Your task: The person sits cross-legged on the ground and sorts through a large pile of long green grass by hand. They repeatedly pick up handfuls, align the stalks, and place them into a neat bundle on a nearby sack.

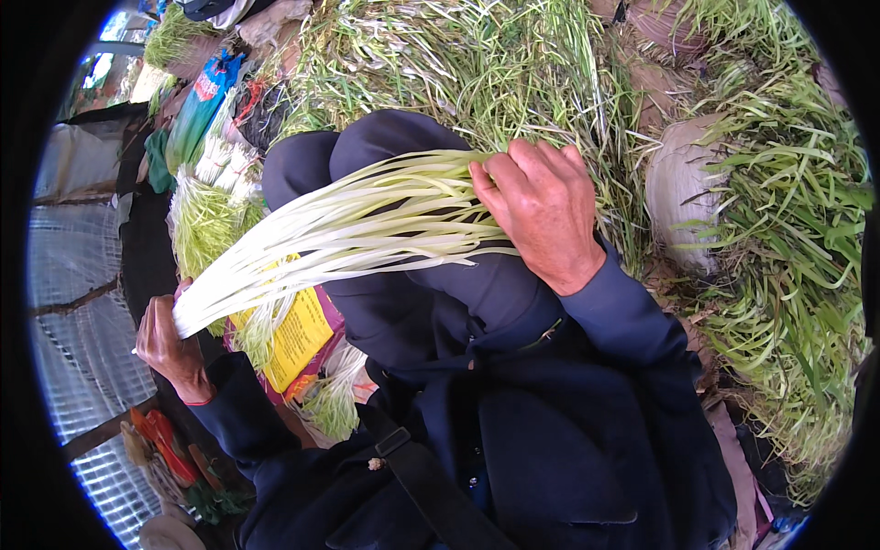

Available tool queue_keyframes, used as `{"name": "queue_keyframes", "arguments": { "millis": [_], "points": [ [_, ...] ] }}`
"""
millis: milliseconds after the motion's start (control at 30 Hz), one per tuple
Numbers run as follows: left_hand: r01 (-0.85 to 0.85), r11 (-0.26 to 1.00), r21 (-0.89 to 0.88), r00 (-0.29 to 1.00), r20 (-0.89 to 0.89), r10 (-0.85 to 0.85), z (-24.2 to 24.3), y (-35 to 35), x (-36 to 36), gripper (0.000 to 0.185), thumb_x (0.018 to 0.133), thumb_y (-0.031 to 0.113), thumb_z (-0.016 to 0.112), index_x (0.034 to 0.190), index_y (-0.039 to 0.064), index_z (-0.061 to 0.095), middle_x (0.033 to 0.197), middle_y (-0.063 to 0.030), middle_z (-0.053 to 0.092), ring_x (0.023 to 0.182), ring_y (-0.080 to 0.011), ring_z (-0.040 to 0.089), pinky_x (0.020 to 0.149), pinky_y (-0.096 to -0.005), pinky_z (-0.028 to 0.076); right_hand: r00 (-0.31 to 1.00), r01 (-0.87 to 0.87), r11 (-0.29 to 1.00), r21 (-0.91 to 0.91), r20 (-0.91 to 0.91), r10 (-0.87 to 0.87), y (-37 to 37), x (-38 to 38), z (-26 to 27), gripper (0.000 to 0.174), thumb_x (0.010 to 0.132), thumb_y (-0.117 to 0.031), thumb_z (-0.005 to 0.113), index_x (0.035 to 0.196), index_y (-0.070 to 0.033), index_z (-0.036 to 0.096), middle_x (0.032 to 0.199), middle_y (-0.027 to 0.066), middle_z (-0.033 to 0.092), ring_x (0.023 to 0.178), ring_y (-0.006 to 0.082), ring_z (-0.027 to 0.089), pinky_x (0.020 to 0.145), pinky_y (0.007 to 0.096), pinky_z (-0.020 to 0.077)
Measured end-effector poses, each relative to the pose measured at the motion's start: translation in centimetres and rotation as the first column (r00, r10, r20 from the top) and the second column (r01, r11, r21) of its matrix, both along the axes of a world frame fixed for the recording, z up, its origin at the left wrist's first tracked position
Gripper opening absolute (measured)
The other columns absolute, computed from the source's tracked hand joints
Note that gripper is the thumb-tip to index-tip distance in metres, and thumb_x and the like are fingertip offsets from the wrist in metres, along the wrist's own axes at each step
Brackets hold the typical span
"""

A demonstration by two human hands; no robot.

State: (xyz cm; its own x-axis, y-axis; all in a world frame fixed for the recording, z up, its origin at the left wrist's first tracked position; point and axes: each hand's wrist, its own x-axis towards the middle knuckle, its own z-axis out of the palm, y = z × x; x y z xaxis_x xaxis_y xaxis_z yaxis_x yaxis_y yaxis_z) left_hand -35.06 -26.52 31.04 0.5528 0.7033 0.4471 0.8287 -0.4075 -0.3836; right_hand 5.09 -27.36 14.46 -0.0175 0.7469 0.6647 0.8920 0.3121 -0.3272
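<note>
A bunch of long, flat, pale leaves (330, 227), probably blanched chives, is stretched across my knees, white at one end and yellow-green at the other. My left hand (167, 337) is closed around the white end at the left. At the other end, my right hand (540, 210) grips the yellow-green tips above my right thigh. Under the bunch, beside my leg, lies a yellow and purple printed sack (299, 337) with some loose pale leaves on it.
Tied pale bundles (223, 165) and a yellow-green pile (206, 223) lie at the left, near a blue-green bag (203, 103). Loose leaves (447, 62) cover the ground ahead. Leafy greens (790, 227) and a whitish sack (687, 185) are at the right. Translucent sheeting (82, 261) lines the left.
</note>
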Motion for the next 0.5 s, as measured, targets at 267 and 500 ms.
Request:
{"name": "queue_keyframes", "arguments": {
  "millis": [267,500],
  "points": [
    [-0.009,0.976,0.217,0.999,-0.042,0.018,-1.7,1.1,-6.2,0.017,0.081,0.011,0.076,0.077,0.003,0.061,0.064,-0.0108,0.053,0.054,-0.0267,0.053,0.051,-0.0376,0.041,0.969,0.218,0.905,-0.366,-0.034,-0.247,-1.4,9.8,-7.7,0.028,0.081,-0.029,0.075,0.075,-0.002,0.067,0.076,0.0126,0.065,0.066,0.0317,0.064,0.061,0.0420,0.0507],
    [-0.140,0.956,0.257,0.989,-0.013,0.148,-4.9,1.5,-12.2,0.013,0.086,0.013,0.071,0.079,0.005,0.063,0.070,-0.0112,0.059,0.061,-0.0293,0.059,0.056,-0.0394,0.044,0.975,0.186,0.810,-0.556,0.006,-0.220,-4.7,11.5,-11.2,0.016,0.089,-0.016,0.065,0.094,-0.001,0.067,0.092,0.0140,0.065,0.082,0.0361,0.064,0.070,0.0421,0.0511]
  ]
}}
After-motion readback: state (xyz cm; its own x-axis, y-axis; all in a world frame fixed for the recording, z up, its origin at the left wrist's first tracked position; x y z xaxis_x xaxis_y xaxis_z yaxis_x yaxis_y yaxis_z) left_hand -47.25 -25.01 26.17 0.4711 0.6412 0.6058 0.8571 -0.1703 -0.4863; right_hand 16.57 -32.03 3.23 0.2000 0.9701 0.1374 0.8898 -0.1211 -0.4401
